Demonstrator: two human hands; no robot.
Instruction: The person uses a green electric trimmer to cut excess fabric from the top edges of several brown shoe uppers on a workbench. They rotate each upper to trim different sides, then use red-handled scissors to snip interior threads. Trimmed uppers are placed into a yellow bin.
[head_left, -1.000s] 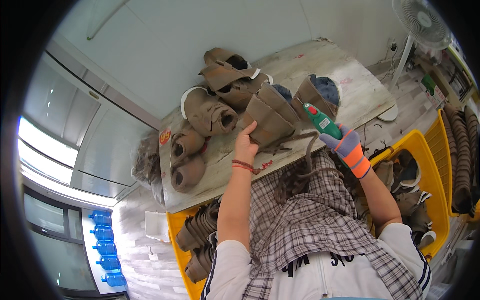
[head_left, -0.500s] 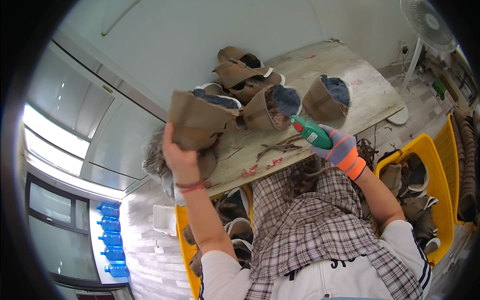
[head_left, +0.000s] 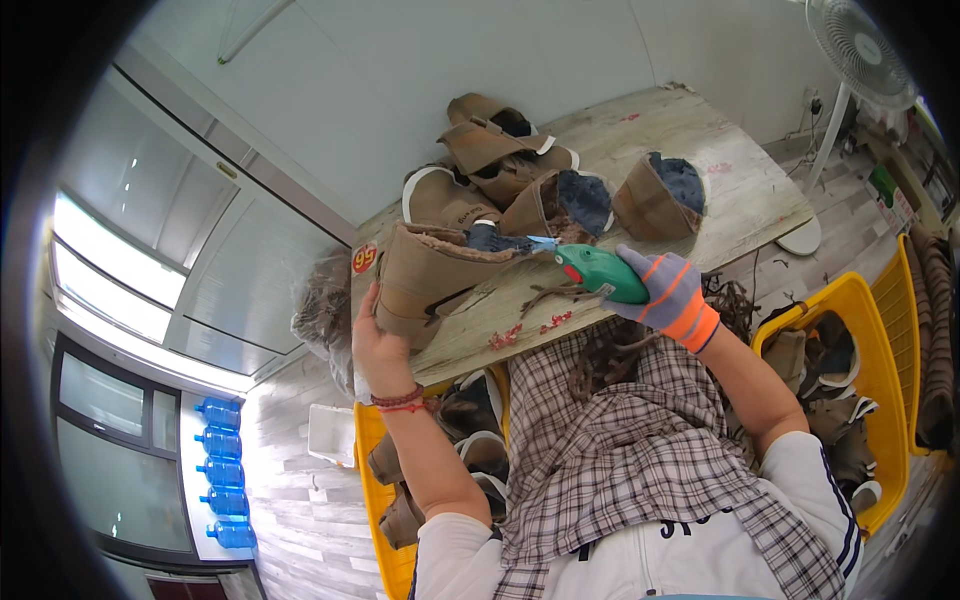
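Note:
My bare left hand [head_left: 380, 348] grips the near left side of a brown shoe upper [head_left: 435, 280], its fuzzy lined opening turned up. My right hand [head_left: 665, 295], in a grey and orange glove, is closed around a green handheld electric cutter [head_left: 598, 272] with a red button. The cutter's pale blade tip [head_left: 541, 243] sits at the right edge of the upper's lining; whether it touches cannot be made out. Right of it stand a brown upper with dark blue lining [head_left: 535, 212] and a similar upper [head_left: 655, 200] apart. More uppers [head_left: 490, 150] lie piled behind.
The worn wooden table [head_left: 740, 190] bears red marks and brown trimmed strips [head_left: 550, 297]. Yellow crates of uppers stand at the right [head_left: 890, 400] and left [head_left: 372, 440]. A fan [head_left: 865, 50] stands far right; a plastic bag [head_left: 322, 310] hangs by the table's left edge.
The held upper has dropped lower and tilted, uncovering a round red label and another upper behind it. The cutter has swung left, bringing its tip to the held upper's edge.

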